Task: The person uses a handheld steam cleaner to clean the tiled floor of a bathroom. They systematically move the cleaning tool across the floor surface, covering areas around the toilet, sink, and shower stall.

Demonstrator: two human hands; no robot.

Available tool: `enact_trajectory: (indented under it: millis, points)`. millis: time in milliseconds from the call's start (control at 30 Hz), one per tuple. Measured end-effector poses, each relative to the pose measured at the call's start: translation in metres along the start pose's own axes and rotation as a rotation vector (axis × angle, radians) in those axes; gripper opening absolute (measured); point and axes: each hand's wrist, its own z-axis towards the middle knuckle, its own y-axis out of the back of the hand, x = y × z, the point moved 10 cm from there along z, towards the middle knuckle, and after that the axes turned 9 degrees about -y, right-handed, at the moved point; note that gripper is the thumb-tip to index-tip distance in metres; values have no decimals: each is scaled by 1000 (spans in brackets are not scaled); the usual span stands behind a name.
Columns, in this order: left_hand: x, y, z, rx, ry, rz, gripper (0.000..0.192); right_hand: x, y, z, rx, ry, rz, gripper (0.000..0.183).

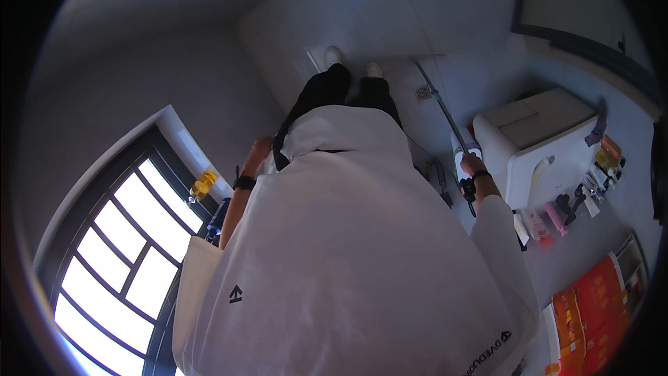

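My right hand point(472, 163) is closed around the upper end of a long thin metal pole point(443, 107). The pole slants down to the tiled floor, where its lower end meets a thin, faint flat bar point(402, 57) in front of my shoes; whether that is a squeegee or a mop head I cannot tell. At my left hip, my left hand point(262, 149) rests against the white shirt point(334, 230) and dark trousers point(318, 96). Its fingers are largely hidden there. Both wrists carry black bands.
A floor drain point(422, 93) lies beside the pole. On the right stand a white basin unit point(522, 172) and several toiletries, including a pink tube point(556, 218). Red packages point(595, 313) are at lower right. An amber bottle point(202, 185) stands by the barred window point(130, 250). A door point(579, 5) is at upper right.
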Motion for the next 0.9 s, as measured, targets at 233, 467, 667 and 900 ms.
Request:
enact_trajectory:
  millis: [233,467,667,900]
  points:
    - [-88,25,18,-125,-35,81,18,-59,15,-33,-112,-282,274,41]
    - [-47,-2,23,-113,-99,-47,23,-93,-22,-31,6,-230,263,31]
    - [-93,5,46,-13,-113,19,23,-127,-72,-22,-193,-427,822,55]
    - [20,-22,21,19,65,-17,11,-33,-8,-15,123,-173,1718,40]
